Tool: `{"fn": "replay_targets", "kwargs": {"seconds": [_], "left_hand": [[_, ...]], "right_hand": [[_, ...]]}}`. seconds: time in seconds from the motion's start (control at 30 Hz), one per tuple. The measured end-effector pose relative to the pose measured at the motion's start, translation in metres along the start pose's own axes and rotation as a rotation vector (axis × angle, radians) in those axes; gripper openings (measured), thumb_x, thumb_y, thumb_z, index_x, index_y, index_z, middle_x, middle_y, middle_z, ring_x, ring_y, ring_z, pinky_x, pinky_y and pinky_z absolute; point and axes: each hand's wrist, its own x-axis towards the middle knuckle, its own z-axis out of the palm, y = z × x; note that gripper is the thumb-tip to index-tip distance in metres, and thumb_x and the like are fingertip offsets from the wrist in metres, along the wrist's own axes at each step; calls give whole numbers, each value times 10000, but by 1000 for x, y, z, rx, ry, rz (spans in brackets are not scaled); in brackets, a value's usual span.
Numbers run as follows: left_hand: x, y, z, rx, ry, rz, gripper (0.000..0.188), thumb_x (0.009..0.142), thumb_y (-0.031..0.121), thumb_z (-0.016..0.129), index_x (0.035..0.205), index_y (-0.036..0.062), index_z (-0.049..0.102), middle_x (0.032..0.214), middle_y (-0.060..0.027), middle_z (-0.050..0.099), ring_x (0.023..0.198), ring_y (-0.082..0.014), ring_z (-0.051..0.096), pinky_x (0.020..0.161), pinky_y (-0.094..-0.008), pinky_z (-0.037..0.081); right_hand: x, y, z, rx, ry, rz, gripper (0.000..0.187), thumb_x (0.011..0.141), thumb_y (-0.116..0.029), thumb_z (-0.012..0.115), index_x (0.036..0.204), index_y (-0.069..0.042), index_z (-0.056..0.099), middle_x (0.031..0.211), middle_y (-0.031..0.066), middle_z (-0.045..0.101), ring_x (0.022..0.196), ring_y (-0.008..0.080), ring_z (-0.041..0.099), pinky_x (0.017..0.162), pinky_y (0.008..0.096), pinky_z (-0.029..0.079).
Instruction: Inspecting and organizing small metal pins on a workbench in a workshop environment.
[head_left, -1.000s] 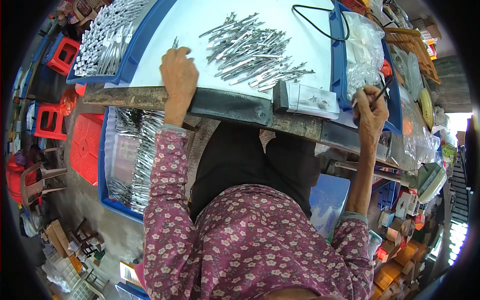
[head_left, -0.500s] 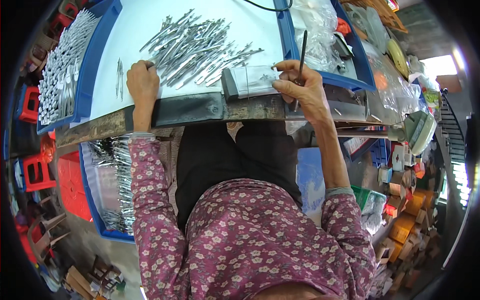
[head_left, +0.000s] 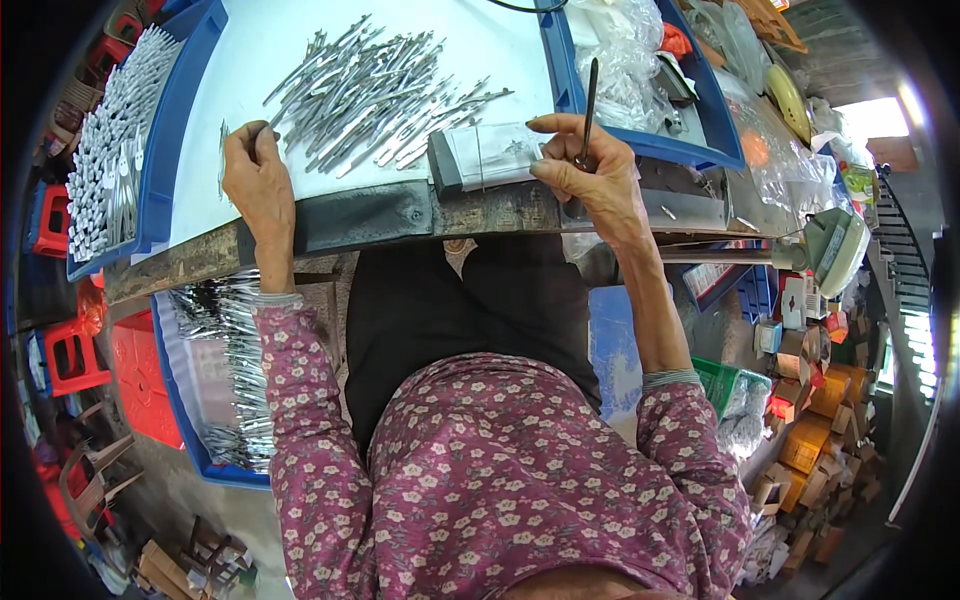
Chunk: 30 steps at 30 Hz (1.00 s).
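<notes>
My left hand (head_left: 258, 185) is at the left of the white work surface, fingers curled in. Whether a small piece is between its fingertips is hidden. Thin metal pieces (head_left: 222, 150) lie right beside its fingers. A pile of slim silver metal pieces (head_left: 365, 90) spreads to its right. My right hand (head_left: 595, 175) grips a thin dark rod-shaped tool (head_left: 591, 95), which stands nearly upright from it; thumb and forefinger tips are apart. By those fingertips lies a small block (head_left: 446, 165) with a pale, flat top (head_left: 505, 150) at the table's front edge.
A blue tray (head_left: 190, 110) at the left holds many white-silver rods. Another blue tray (head_left: 680, 150) at the right holds clear plastic bags (head_left: 620, 60). Below the table, a further blue tray (head_left: 180, 380) holds metal pieces. A dark strip (head_left: 365, 215) runs along the wooden edge.
My left hand has moved left, off the pile's edge and over to the thin pieces beside it. My right hand keeps the dark tool; its thumb and forefinger have spread slightly. The view has shifted a little.
</notes>
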Motion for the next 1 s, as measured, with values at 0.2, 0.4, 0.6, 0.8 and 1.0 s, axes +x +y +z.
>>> {"fn": "replay_targets", "kwargs": {"seconds": [0.2, 0.4, 0.6, 0.8, 1.0], "left_hand": [[-22, 65, -2, -535, -170, -59, 126, 835, 27, 553, 936, -31, 602, 819, -63, 625, 760, -112, 604, 693, -219, 477], [-48, 97, 4, -746, -381, -124, 143, 826, 30, 585, 950, -23, 632, 802, -65, 635, 727, -97, 606, 639, -200, 488], [-70, 105, 14, -765, -555, -230, 155, 846, 60, 581, 963, -36, 615, 755, -67, 635, 646, -88, 573, 604, -188, 461], [-83, 110, 24, -793, -611, -265, 166, 861, 91, 582, 962, -37, 611, 745, -67, 630, 626, -86, 572, 575, -193, 469], [-87, 109, 29, -845, -640, -287, 141, 872, 106, 568, 901, -29, 597, 701, -46, 610, 604, -63, 554, 537, -176, 444]], "right_hand": [[-4, -7, -2, 92, -2, 20, 207, 795, -104, 649, 970, 4, 619, 640, 2, 541, 546, 51, 452, 475, 173, 334], [-6, -10, -5, 74, 44, -15, 185, 819, -138, 614, 957, -18, 646, 709, 17, 609, 562, 47, 473, 500, 180, 380], [-14, -12, -2, -169, 91, -135, 182, 814, -49, 591, 985, -34, 648, 742, -8, 617, 650, 45, 527, 570, 187, 429], [-12, -8, 3, -559, 100, -495, 273, 709, 29, 650, 948, -104, 658, 831, 77, 536, 712, 176, 561, 578, 258, 429], [-20, -20, 12, -718, -11, -567, 370, 653, 73, 626, 976, -107, 632, 751, 83, 541, 667, 234, 570, 562, 305, 442]]}}
